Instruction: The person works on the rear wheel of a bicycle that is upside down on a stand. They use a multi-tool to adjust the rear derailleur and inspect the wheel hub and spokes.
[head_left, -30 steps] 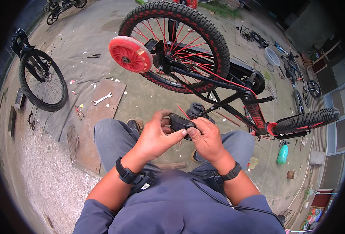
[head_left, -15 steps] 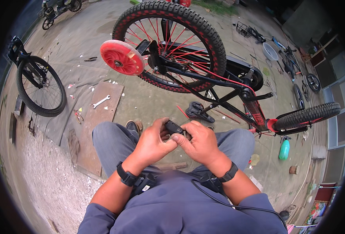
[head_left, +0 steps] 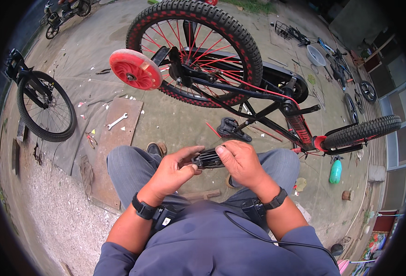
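Note:
Between my two hands, in front of my knees, is a small black tool (head_left: 207, 159) with long parallel bars, looking like a folding hex key set. My left hand (head_left: 175, 170) pinches its left end, thumb below and fingers above. The right end is gripped by my right hand (head_left: 242, 164), whose thumb lies across the top; the fingers behind are partly hidden. Beyond my hands a black and red bicycle (head_left: 262, 99) rests upside down. Its red-spoked rear wheel (head_left: 221, 16) points up, with a red training wheel (head_left: 136, 70) at the left.
A metal wrench (head_left: 117, 121) lies on a brown board (head_left: 120, 138) to the left, with red-handled pliers (head_left: 91, 139) beside it. Another bicycle wheel (head_left: 67, 131) stands further left. The bicycle's black saddle (head_left: 232, 129) is just past my hands. A green bottle (head_left: 335, 172) is at the right.
The black tool has turned over in my hands, so its parallel bars now face up. My left hand has shifted slightly down and left, and my right hand slightly right.

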The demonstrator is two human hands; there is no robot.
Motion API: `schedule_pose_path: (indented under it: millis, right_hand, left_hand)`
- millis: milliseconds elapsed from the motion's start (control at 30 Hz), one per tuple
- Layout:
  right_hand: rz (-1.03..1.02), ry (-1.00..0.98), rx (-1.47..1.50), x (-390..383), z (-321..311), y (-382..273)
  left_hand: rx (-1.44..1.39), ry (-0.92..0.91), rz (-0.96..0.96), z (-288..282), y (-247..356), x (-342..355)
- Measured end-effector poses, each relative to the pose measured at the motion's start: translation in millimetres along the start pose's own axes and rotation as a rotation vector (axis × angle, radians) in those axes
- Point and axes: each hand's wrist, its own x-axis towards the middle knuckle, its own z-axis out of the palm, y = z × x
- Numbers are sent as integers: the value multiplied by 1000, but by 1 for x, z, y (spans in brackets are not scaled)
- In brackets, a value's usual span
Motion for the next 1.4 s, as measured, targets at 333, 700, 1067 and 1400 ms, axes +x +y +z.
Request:
schedule_pose_path:
  millis: [333,700,1067,1400]
  right_hand:
    - [138,-57,89,0,-5,8]
    - [438,-245,668,-6,-4,17]
    - [570,-258,1085,-7,-6,27]
    - [570,-390,1266,-3,-14,27]
  left_hand:
    - [128,70,14,2,0,-2]
    - [-19,-12,67,-3,12,-6]
    - [-365,-75,88,-10,-4,-5]
    - [-398,-112,117,-12,4,-7]
